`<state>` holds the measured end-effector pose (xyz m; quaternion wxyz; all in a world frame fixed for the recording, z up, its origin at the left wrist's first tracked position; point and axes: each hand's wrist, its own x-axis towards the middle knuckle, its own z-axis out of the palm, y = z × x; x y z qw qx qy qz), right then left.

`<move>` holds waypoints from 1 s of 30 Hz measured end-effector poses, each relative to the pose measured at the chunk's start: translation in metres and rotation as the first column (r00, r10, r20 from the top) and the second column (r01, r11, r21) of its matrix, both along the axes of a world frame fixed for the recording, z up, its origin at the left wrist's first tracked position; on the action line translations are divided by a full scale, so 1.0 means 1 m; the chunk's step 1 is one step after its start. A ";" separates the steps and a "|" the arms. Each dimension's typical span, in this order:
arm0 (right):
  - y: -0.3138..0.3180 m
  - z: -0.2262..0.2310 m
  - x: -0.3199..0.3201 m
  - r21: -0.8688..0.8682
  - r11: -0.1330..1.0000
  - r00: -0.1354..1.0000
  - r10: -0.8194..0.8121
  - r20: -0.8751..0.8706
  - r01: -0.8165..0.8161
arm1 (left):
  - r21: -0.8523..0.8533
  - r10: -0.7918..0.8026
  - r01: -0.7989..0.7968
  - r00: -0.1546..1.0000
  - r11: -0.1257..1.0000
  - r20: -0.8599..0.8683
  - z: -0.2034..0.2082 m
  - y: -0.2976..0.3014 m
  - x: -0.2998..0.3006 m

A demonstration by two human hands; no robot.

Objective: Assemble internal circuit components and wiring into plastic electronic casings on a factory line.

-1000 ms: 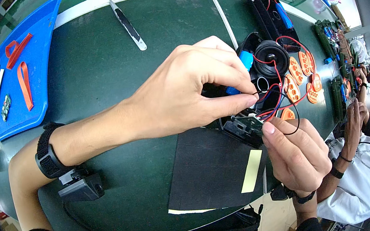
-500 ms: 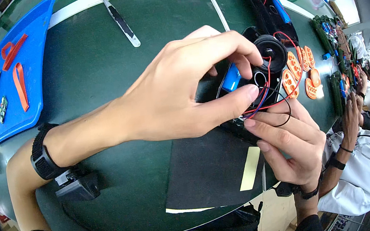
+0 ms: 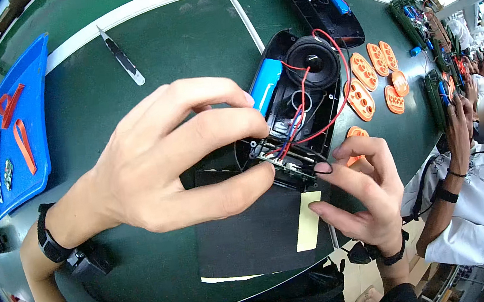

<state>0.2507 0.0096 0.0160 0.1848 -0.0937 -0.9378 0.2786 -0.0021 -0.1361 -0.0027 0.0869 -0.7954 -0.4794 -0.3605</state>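
A black plastic shell (image 3: 280, 45) lies in front of me, holding a round black speaker (image 3: 313, 61), a blue cylindrical battery (image 3: 268, 84) and thin red, blue and black wires. Across the near end of the shell sits a narrow circuit board (image 3: 291, 173) with the wires running to it. My left hand (image 3: 178, 153) pinches this board between thumb and forefinger, its other fingers reaching beside the battery. At the board's right end is my right hand (image 3: 366, 189), with its forefinger by a black wire loop and its thumb held apart.
A second black shell (image 3: 328, 17) with a battery stands far right. Orange pieces with holes (image 3: 360, 100) lie right of the work. Tweezers (image 3: 121, 55) and a blue tray (image 3: 37, 129) are left. A black mat (image 3: 241, 236) lies nearer. A co-worker's hand (image 3: 457, 122) is at right.
My left hand has shifted down and left in view, uncovering the battery and the board. My right thumb and forefinger have spread apart at the board's end.
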 end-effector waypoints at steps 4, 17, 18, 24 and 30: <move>0.002 -0.010 -0.006 0.144 0.989 0.997 0.037 -0.061 -0.028 | -0.199 0.032 -0.024 0.999 0.980 0.039 -0.001 0.003 0.000; -0.002 -0.025 -0.011 0.105 0.994 0.972 0.003 -0.236 0.023 | -0.248 -0.051 0.036 0.997 0.968 -0.053 0.008 0.014 -0.013; 0.000 -0.023 -0.011 0.076 0.997 0.967 0.000 -0.255 0.020 | -0.258 -0.052 0.041 0.998 0.965 -0.039 0.008 0.015 -0.013; 0.002 -0.014 -0.012 -0.012 1.000 0.974 0.026 -0.223 -0.029 | -0.282 -0.023 0.036 0.998 0.959 0.051 0.002 0.027 -0.002; 0.010 -0.008 -0.012 0.020 1.000 0.969 -0.002 -0.247 0.007 | -0.109 -0.084 0.088 0.995 0.990 0.047 0.002 0.043 -0.005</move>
